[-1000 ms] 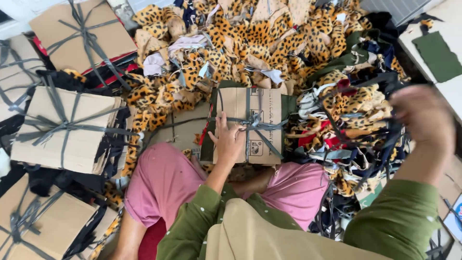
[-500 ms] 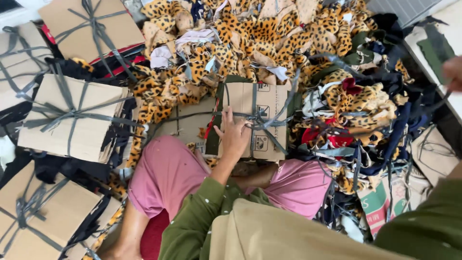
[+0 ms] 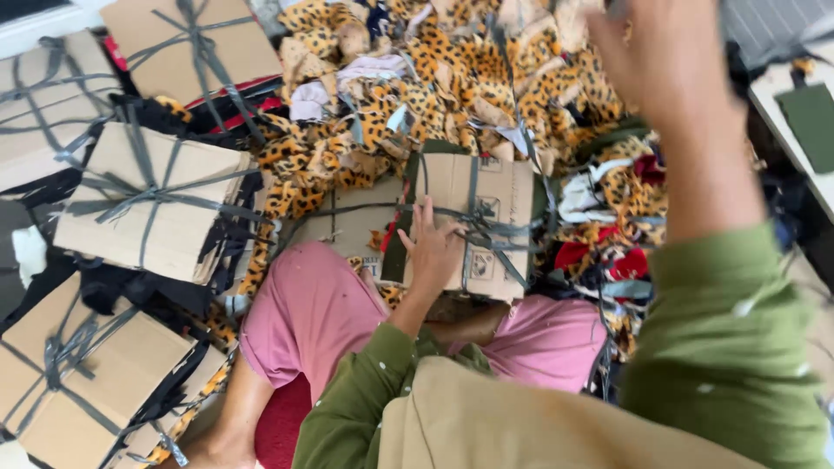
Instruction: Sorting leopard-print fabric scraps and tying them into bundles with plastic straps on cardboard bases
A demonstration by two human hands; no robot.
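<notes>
My left hand [image 3: 433, 250] lies flat, fingers spread, on a cardboard-faced bundle [image 3: 486, 195] tied with crossed grey straps [image 3: 476, 227]. The bundle rests in front of my knees in pink trousers [image 3: 313, 304]. My right hand [image 3: 673, 82] is raised high at the upper right, close to the camera and blurred. Its green sleeve [image 3: 725, 347] fills the right side. Whether it grips anything cannot be made out. A thin grey strap [image 3: 518, 100] runs up from the bundle across the fabric heap.
A large heap of leopard-print fabric pieces [image 3: 452, 78] lies behind the bundle. Several tied cardboard bundles [image 3: 152, 204] are stacked on the left, one more [image 3: 187, 43] at the top. A white table edge with a dark green piece [image 3: 808, 122] is at the right.
My right arm has swung from the far right up and toward the camera. My left hand has stayed pressed on the bundle.
</notes>
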